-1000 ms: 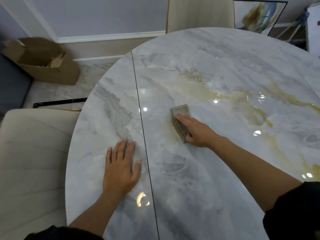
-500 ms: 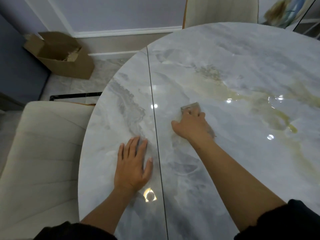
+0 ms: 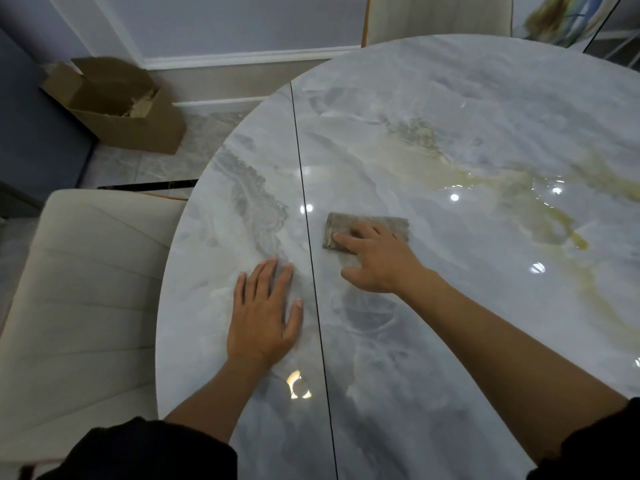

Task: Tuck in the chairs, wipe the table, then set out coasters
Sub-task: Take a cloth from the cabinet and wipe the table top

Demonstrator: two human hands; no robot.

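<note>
Far L: cream padded chair (image 3: 79,289), seat pushed under rim of round grey-white marble counter (image 3: 450,150). Behind it on floor: open brown cardboard box (image 3: 131,126), scraps inside.

Left grip (image 3: 263,313) spread flat on counter just L of thin dark seam (image 3: 300,168), holding nothing, prob. bracing only.

Just R of seam: grey-brown folded cloth (image 3: 374,221) flat on counter, L of centre. Right grip (image 3: 377,261) on its near part, fingers straight & pressing down, not pinching.

Top centre-R: second cream chair (image 3: 436,19), back close to far rim.

Step in hand, by the look: wiping. Both chairs apparently tucked.

To do it well:
- Keep weight even over cloth.
- Overlap strokes.
- Run along seam, a likely dirt trap.
- Work outward to rim.
- Shift the bracing grip to wipe the patch under it too.

Big R half prob. left to cover. Bright spots likely lamp glare, not spills.

Count: chairs 2, box 1, cloth 1, grips 2, coasters 0 in view.
</note>
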